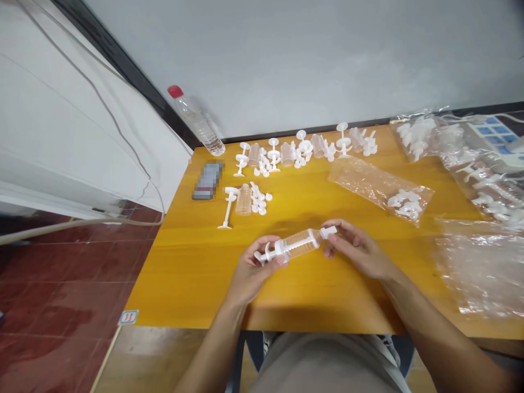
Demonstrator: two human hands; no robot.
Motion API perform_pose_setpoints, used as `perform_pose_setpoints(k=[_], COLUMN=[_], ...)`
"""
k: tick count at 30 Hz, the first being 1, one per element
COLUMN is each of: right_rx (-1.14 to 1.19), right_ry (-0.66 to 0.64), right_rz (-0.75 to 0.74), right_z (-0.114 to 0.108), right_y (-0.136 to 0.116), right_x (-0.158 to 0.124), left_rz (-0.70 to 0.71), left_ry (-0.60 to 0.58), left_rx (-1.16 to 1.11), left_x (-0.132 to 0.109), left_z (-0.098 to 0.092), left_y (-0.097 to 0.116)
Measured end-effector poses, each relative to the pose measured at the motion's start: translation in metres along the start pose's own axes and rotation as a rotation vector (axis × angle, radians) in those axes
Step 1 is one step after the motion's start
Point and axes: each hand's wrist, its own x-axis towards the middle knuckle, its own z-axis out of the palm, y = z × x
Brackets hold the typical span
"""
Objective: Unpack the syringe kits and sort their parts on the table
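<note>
1. I saw the plastic syringe (303, 244) held just above the yellow table (176, 284), between the person's two hands.
2. Its long axis ran mostly crosswise, the white tip (328, 231) pointing right and slightly away from the person.
3. Its barrel (295, 251) was clear with white fittings; the fine lines looked like markings, though glare made that uncertain.
4. The left hand (252, 273) gripped the handle end; the right hand (363, 252) pinched the tip.

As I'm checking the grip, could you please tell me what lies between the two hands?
In the head view, a clear syringe with white fittings spans that stretch, from the left hand to the right hand.
</note>
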Motion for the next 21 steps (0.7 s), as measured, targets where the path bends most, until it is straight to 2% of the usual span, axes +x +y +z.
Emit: perform_pose_setpoints(k=[2, 4, 6, 8, 11, 13, 15, 18, 21], right_rx=[-0.024, -0.058, -0.054, -0.062, -0.229, -0.454, -0.711, -1.027, -1.117], right_ry=[0.065, 0.064, 0.007, -0.041, 0.051, 0.181, 0.248, 0.189, 0.176], right_rz=[0.043, 0.068, 0.046, -0.015, -0.156, -0.197, -0.148, -0.038, -0.015], right_z=[0.000, 0.001, 0.001, -0.001, -0.006, -0.007, -0.002, 0.013, 0.024], right_y=[0.000, -0.001, -0.005, -0.012, -0.024, -0.031, -0.035, -0.038, -0.040], right_x=[0.003, 0.005, 0.005, 0.008, 0.027, 0.055, 0.095, 0.159, 0.202], left_rz=[0.090, 0.094, 0.004, -0.147, -0.301, -0.268, -0.187, -0.104, -0.033], left_ry=[-0.025, -0.017, 0.028, 0.068, 0.097, 0.131, 0.162, 0.174, 0.197], left_rx=[0.076, 0.080, -0.005, -0.110, -0.227, -0.288, -0.328, -0.345, -0.328], left_x=[-0.002, -0.001, 0.002, 0.007, 0.008, 0.005, 0.000, -0.008, -0.013], left_z=[-0.003, -0.006, -0.009, -0.014, -0.023, -0.028, -0.031, -0.032, -0.035], left_y=[0.002, 0.005, 0.007, 0.006, 0.003, 0.001, -0.001, -0.004, -0.007])
